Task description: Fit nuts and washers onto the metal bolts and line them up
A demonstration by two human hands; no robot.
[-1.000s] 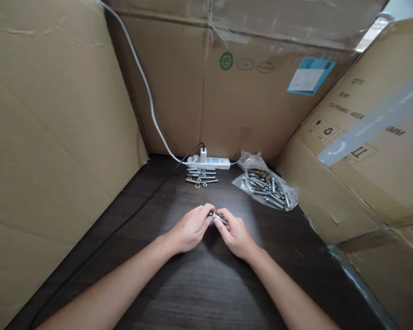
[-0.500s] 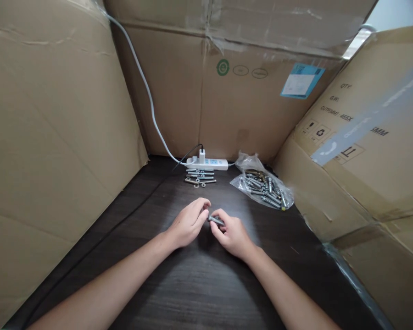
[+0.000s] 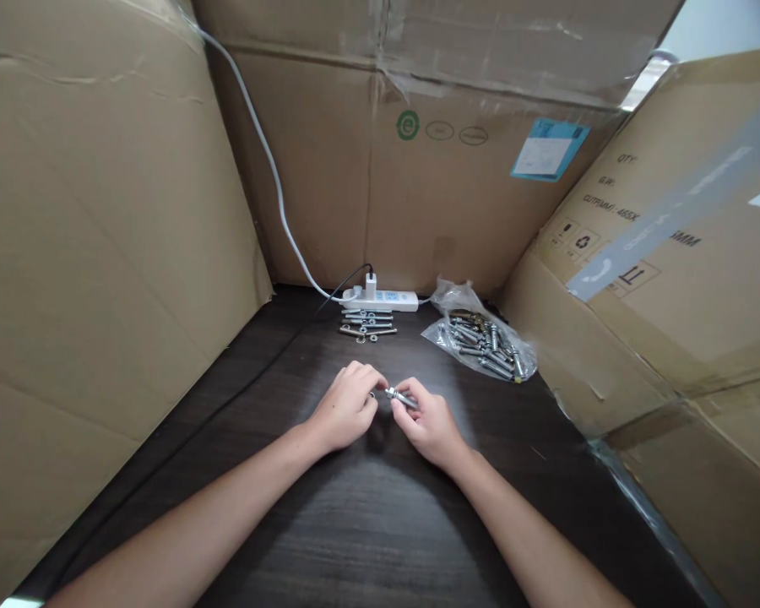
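My right hand [image 3: 427,422] is closed around an expansion bolt [image 3: 404,398], whose threaded end points left toward my other hand. Just left of that end, my left hand [image 3: 345,409] pinches a small washer [image 3: 371,394] between thumb and fingers; only part of its ring shows. The washer and the bolt are apart. Farther back lie several loose bolts [image 3: 377,318] side by side, with small nuts and washers on and around them. A clear plastic bag [image 3: 443,335] at the right holds many more expansion bolts [image 3: 485,344].
Behind the loose bolts stands a white power strip [image 3: 399,300] with a plugged-in adapter [image 3: 371,285]. Its white cable [image 3: 269,160] runs up the back box. A black cord [image 3: 253,382] crosses the dark table [image 3: 355,540] at left. Cardboard walls [image 3: 317,203] enclose three sides.
My left hand has drawn slightly away from the bolt's threaded end, and the washer now shows in its fingers. My right hand still holds the bolt. The view has shifted a little.
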